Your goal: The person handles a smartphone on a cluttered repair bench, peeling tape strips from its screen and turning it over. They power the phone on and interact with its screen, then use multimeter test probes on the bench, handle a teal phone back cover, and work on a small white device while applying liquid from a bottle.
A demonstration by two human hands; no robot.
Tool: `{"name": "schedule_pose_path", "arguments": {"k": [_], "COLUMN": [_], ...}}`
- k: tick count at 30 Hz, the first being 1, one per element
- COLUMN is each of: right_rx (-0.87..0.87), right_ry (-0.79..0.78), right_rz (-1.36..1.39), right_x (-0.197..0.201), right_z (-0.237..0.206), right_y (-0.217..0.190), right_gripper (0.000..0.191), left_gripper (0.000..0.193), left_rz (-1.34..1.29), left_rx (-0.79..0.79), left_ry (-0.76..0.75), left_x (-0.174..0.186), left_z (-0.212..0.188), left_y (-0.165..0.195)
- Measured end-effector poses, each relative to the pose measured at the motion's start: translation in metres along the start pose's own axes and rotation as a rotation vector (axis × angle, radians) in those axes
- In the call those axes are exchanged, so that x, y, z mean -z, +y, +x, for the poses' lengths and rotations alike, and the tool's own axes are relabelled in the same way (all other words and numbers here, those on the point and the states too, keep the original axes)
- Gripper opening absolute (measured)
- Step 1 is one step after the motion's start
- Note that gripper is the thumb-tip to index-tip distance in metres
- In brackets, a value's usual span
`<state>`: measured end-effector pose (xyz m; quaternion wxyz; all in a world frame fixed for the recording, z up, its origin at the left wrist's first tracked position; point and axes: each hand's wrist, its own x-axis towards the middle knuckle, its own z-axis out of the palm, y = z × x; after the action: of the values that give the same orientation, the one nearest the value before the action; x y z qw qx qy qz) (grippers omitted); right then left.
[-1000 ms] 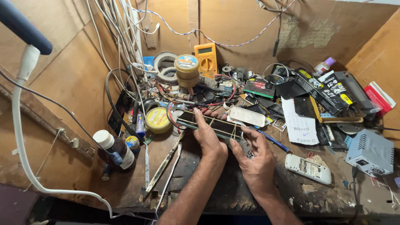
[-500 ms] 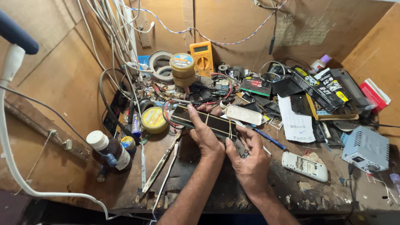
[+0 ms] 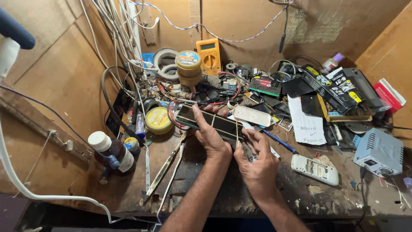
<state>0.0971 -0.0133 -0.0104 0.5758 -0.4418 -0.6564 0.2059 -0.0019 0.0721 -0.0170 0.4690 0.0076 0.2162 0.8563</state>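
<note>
left hand (image 3: pixel 211 136) grips the dark panel (image 3: pixel 210 122); right hand (image 3: pixel 257 161) pinches its near corner.

An electronics repair workshop: a multimeter (image 3: pixel 209 56), tangled wires (image 3: pixel 124 38) and circuit boards (image 3: pixel 265 85) crowd the bench (image 3: pixel 240 197).

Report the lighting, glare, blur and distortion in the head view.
Head view: even, soft light, only faint shadows under the left hand and right hand; a mild sheen on the dark panel they hold; hands and bench clutter are sharp, while the blue and white object at the left edge is blurred; wide-angle bending shows at the frame's edges.
</note>
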Motion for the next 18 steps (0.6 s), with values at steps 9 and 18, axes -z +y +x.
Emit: {"name": "schedule_pose_path", "arguments": {"k": [9, 18], "right_rx": [-0.022, -0.095], "right_ry": [-0.04, -0.007], "right_rz": [0.139, 0.181], "right_x": [0.002, 0.01], "right_z": [-0.002, 0.003], "right_y": [0.003, 0.006], "right_gripper": [0.04, 0.028], "left_gripper": [0.054, 0.07], "left_rz": [-0.062, -0.013], "left_rx": [0.011, 0.136], "left_ry": [-0.024, -0.249], "left_x": [0.0, -0.02], "left_z": [0.001, 0.01], "left_y": [0.008, 0.066]}}
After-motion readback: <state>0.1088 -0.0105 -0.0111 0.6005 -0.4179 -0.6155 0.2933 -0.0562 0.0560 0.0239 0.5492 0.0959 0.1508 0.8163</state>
